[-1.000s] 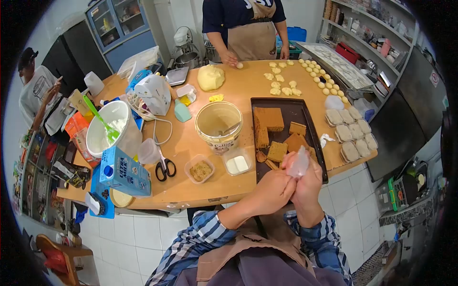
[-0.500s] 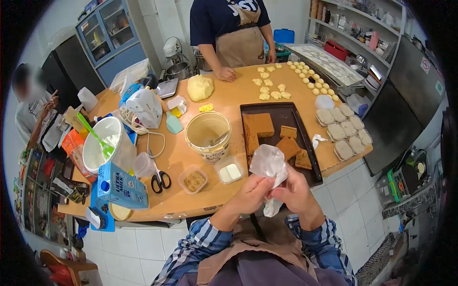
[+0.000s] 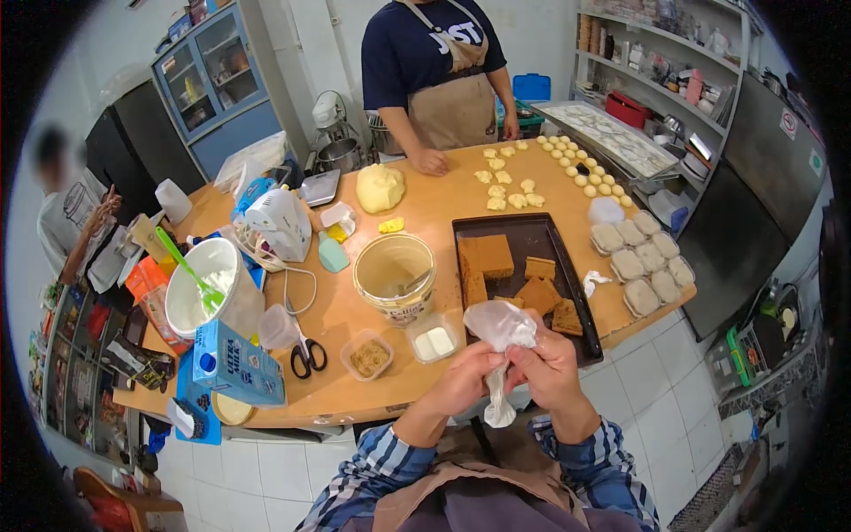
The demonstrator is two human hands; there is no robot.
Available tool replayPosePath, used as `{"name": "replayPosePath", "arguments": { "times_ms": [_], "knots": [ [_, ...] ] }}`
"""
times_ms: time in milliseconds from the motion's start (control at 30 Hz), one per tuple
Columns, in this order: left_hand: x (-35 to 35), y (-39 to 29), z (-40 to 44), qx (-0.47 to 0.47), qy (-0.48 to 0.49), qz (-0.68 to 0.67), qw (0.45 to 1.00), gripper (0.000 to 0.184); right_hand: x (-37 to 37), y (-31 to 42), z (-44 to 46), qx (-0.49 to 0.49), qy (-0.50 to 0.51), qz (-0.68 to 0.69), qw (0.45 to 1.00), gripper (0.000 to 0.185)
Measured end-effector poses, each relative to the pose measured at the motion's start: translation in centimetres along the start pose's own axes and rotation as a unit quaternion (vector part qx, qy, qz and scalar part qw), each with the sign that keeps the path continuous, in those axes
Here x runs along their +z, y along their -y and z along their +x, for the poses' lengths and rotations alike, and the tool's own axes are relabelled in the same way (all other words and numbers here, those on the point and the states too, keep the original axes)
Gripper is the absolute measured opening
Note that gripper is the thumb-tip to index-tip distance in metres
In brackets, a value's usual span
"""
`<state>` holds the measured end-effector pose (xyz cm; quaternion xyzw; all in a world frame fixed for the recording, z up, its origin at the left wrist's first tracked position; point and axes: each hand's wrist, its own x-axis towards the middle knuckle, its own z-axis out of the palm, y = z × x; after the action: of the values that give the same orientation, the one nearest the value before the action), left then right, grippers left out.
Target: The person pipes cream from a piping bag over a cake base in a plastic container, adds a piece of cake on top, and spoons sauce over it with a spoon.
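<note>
Both my hands are closed on a translucent plastic piping bag [image 3: 501,324] with white stuff inside. My left hand [image 3: 468,371] pinches it from the left, and my right hand [image 3: 548,362] grips its middle from the right. The bag's wide part sticks up toward the table, while a loose white end hangs below my fingers. Just beyond my hands is a dark baking tray [image 3: 576,288] with pieces of brown cake [image 3: 489,255]. Left of my hands stand a small tub with white blocks [image 3: 435,342] and a tub of brown crumbs [image 3: 369,356].
A large cream bucket [image 3: 394,275], scissors [image 3: 308,355], a blue milk carton [image 3: 238,365] and a white tub with a green spatula [image 3: 213,293] crowd the left. Dough pieces [image 3: 505,191] and packed buns [image 3: 643,262] lie right. A co-worker's hand [image 3: 431,161] rests at the far edge.
My hands and the bag have moved slightly down in view. The bag's upper part now tilts more to the left, and its loose end hangs lower. The camera view has shifted slightly.
</note>
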<state>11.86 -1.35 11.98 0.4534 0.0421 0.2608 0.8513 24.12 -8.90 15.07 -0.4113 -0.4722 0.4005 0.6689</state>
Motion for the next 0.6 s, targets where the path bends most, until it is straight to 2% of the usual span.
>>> {"name": "replayPosePath", "arguments": {
  "times_ms": [100,133,233,300,367,500,600],
  "knots": [
    [0.4,0.0,0.1,0.075,0.026,0.135,0.988,0.021,0.5,0.6,-0.2,-0.012,-0.030,-0.040,0.999,0.014],
    [0.5,0.1,0.1,0.105,0.030,0.192,0.975,0.021,0.5,0.5,-0.1,-0.069,-0.030,-0.073,0.994,0.013],
    [1.1,-0.6,0.0,0.119,0.030,0.300,0.946,0.020,0.4,0.3,0.2,-0.218,-0.032,-0.170,0.960,0.014],
    [1.6,-0.1,0.4,0.208,0.020,0.400,0.893,0.018,0.1,0.4,0.5,-0.291,-0.035,-0.229,0.928,0.015],
    [2.1,0.0,0.6,0.242,0.021,0.458,0.855,0.017,0.3,-0.1,-0.3,-0.218,-0.094,-0.153,0.959,0.018],
    [2.5,0.1,0.4,0.222,0.047,0.482,0.846,0.013,0.7,-0.9,-1.0,-0.145,-0.173,-0.072,0.971,0.025],
    [2.4,-0.7,-0.1,0.163,0.069,0.443,0.879,0.011,-0.5,-1.5,-2.2,-0.086,-0.096,0.034,0.991,0.034]
  ]
}}
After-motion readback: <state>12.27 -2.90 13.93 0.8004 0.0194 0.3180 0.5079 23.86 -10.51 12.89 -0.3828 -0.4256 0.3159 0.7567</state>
